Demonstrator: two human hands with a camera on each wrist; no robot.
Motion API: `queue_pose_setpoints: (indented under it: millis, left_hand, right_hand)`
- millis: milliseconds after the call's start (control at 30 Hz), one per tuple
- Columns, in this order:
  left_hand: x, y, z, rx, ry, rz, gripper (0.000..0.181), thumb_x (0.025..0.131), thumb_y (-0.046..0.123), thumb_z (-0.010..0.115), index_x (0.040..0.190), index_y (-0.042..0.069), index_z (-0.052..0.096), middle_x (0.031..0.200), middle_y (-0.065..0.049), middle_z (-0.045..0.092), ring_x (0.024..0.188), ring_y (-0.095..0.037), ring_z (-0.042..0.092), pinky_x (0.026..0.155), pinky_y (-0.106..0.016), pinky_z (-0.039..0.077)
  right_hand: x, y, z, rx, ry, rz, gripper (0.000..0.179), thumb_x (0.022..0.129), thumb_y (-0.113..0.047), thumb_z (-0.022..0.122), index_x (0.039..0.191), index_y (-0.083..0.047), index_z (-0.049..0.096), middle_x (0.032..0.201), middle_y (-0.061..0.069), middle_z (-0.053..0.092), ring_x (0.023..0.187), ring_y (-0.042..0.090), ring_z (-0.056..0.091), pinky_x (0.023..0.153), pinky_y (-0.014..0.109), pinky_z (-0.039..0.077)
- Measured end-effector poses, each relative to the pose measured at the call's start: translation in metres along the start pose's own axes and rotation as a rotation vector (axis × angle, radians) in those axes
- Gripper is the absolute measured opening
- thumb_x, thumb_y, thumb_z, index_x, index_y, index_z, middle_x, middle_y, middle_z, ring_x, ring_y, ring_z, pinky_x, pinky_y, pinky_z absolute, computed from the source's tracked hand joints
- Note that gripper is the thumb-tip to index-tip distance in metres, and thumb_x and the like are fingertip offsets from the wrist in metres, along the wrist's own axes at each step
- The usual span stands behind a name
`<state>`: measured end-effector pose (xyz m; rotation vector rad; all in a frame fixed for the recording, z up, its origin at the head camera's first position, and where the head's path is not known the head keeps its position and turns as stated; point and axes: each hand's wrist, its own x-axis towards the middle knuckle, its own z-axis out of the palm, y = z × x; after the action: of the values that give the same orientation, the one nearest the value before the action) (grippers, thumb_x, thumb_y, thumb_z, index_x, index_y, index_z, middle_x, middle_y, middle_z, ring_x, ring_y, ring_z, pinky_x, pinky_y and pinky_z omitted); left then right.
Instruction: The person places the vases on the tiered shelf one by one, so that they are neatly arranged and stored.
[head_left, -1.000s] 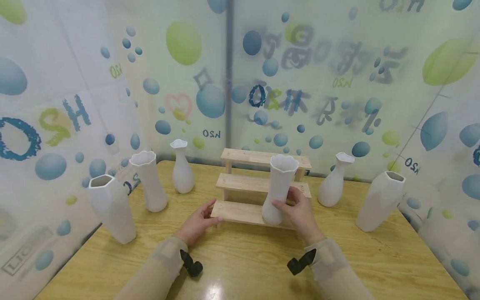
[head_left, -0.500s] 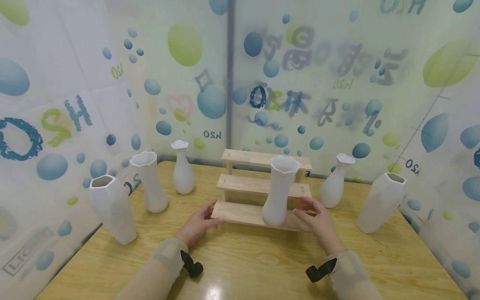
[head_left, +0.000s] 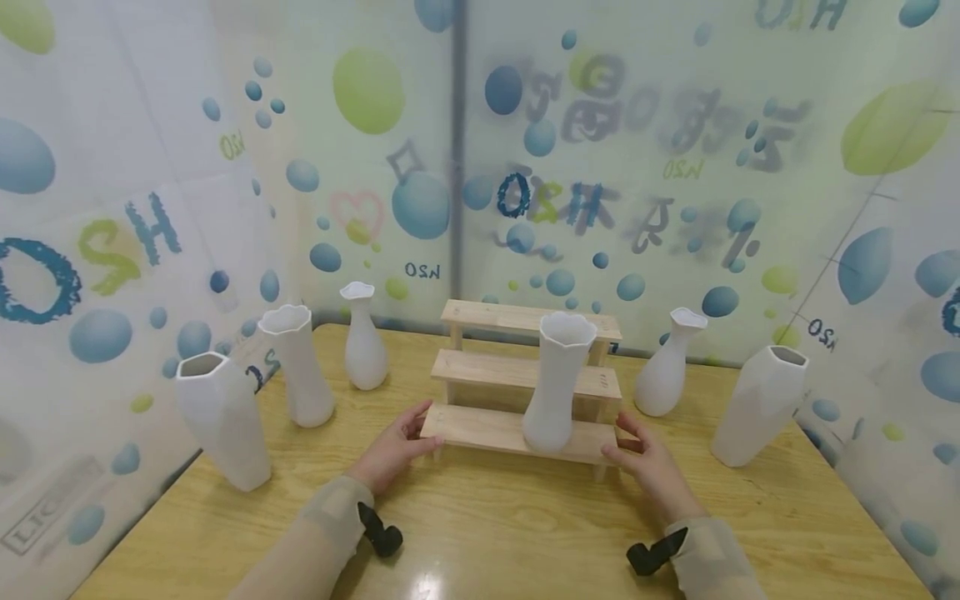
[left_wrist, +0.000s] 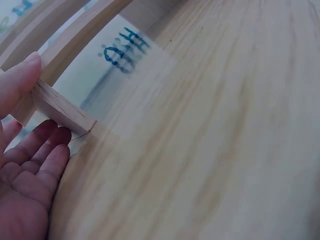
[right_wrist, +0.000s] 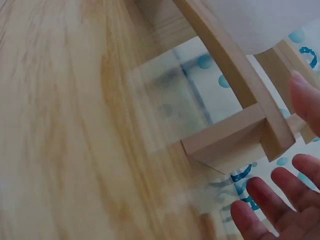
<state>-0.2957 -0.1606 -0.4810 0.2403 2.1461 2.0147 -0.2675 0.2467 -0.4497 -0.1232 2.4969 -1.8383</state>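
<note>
A three-step wooden stand (head_left: 474, 428) stands at the middle of the table. On the right part of its lowest step, a tall white vase with a wavy rim (head_left: 556, 392) stands upright. My left hand (head_left: 390, 452) grips the left end of that step; the left wrist view shows the thumb over the step and fingers by its leg (left_wrist: 62, 110). Off the step's right end is my right hand (head_left: 651, 468), holding nothing. Its spread fingers (right_wrist: 267, 197) appear beside the stand's right leg (right_wrist: 225, 137) in the right wrist view, where only the vase's base shows.
Left of the stand are an angular white vase (head_left: 225, 425), a wavy-rimmed one (head_left: 303, 375) and a slim-necked one (head_left: 365, 350). To the right are a slim-necked vase (head_left: 663, 375) and an angular one (head_left: 757, 408). A patterned curtain (head_left: 390, 150) hangs behind the wooden table (head_left: 480, 533).
My right hand has let go of the wavy-rimmed vase on the lowest step and moved right and down to the step's end. The left hand and the vase have stayed in place.
</note>
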Motion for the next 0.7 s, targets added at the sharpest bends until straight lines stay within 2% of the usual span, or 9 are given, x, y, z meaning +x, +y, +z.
queue_pose_setpoints:
  millis: [233,333,400,567,633,700]
  left_hand:
    - [-0.009,0.019,-0.002,0.121,0.016,-0.005,0.088,0.087,0.025,0.073,0.154,0.010,0.017,0.147,-0.020,0.036,0.132,-0.036,0.037,0.107,-0.052,0.031]
    - [-0.016,0.029,-0.006,0.176,0.070,0.011,0.086,0.088,0.029,0.071,0.153,0.009,0.018,0.150,-0.019,0.033,0.135,-0.038,0.035,0.107,-0.053,0.031]
    - [-0.023,0.035,-0.010,0.182,0.129,0.022,0.085,0.089,0.032,0.069,0.153,0.010,0.018,0.150,-0.018,0.033,0.135,-0.037,0.035,0.106,-0.053,0.032]
    - [-0.046,0.057,-0.019,0.077,0.300,0.076,0.077,0.095,0.028,0.063,0.153,0.009,0.017,0.148,-0.017,0.032,0.132,-0.031,0.036,0.106,-0.048,0.033]
    - [-0.055,0.066,-0.022,0.048,0.397,0.108,0.072,0.096,0.027,0.061,0.153,0.009,0.019,0.145,-0.014,0.036,0.127,-0.024,0.040,0.105,-0.039,0.036]
    - [-0.064,0.076,-0.026,0.025,0.528,0.160,0.066,0.097,0.024,0.060,0.151,0.008,0.025,0.139,-0.010,0.041,0.120,-0.017,0.043,0.099,-0.027,0.038]
  right_hand:
    - [0.003,0.008,0.002,-0.015,-0.035,0.029,0.074,0.089,-0.023,0.069,0.148,-0.001,0.030,0.148,0.018,0.035,0.125,0.034,0.040,0.104,0.046,0.029]
    - [0.003,0.008,0.003,-0.014,-0.031,0.036,0.073,0.089,-0.023,0.070,0.148,-0.002,0.032,0.145,0.018,0.038,0.123,0.032,0.041,0.102,0.043,0.030]
    - [0.003,0.007,0.003,-0.020,-0.030,0.037,0.073,0.089,-0.024,0.069,0.148,-0.002,0.032,0.145,0.018,0.038,0.122,0.032,0.041,0.100,0.041,0.031]
    - [0.001,0.006,0.004,-0.024,-0.024,0.042,0.072,0.090,-0.023,0.069,0.149,-0.002,0.032,0.145,0.019,0.038,0.123,0.032,0.042,0.099,0.038,0.033]
    - [0.001,0.007,0.004,-0.017,-0.020,0.048,0.072,0.090,-0.022,0.069,0.149,-0.003,0.032,0.145,0.020,0.039,0.123,0.032,0.042,0.099,0.038,0.034]
    - [0.001,0.008,0.004,-0.012,-0.012,0.051,0.072,0.090,-0.022,0.069,0.149,-0.003,0.032,0.145,0.019,0.039,0.124,0.032,0.042,0.100,0.040,0.034]
